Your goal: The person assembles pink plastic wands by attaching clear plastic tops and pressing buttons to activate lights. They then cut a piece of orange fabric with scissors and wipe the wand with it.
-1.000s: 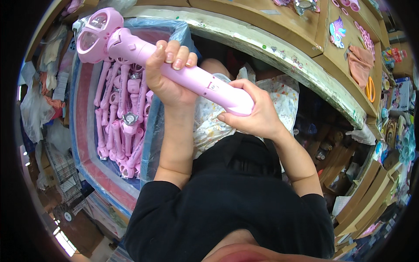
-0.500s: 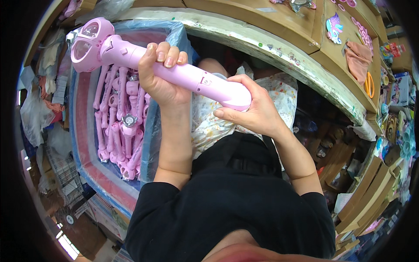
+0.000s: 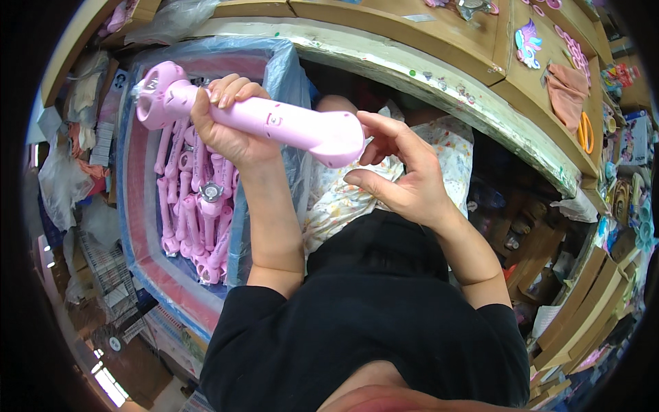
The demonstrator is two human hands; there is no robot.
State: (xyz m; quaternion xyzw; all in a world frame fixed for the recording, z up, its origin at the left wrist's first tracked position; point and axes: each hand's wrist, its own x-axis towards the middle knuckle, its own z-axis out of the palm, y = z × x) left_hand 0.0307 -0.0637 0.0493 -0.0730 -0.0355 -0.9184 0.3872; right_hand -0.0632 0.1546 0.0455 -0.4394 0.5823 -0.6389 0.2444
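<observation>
A pink plastic toy wand (image 3: 302,126), with a ringed head at one end and a rounded butt at the other, is held slanting across in front of me. My left hand (image 3: 230,123) is wrapped round its handle, just below the head. Close by the butt end, my right hand (image 3: 408,175) has its thumb and fingers apart and nothing between them. Its index fingertip is beside the butt; I cannot tell whether they touch. Under the wand's head, several similar pink toy wands (image 3: 195,213) lie in a bin (image 3: 152,237) lined with blue plastic film.
A worn bench edge (image 3: 439,99) runs across the far side, with cardboard trays behind it. At the right lie a peach cloth (image 3: 568,96), an orange loop handle (image 3: 585,132) and a winged multicoloured piece (image 3: 527,44). Plastic bags (image 3: 58,182) crowd the left.
My right hand has let go of the wand's butt end and its fingers have spread. My left hand has shifted the wand left and turned it a little about its length.
</observation>
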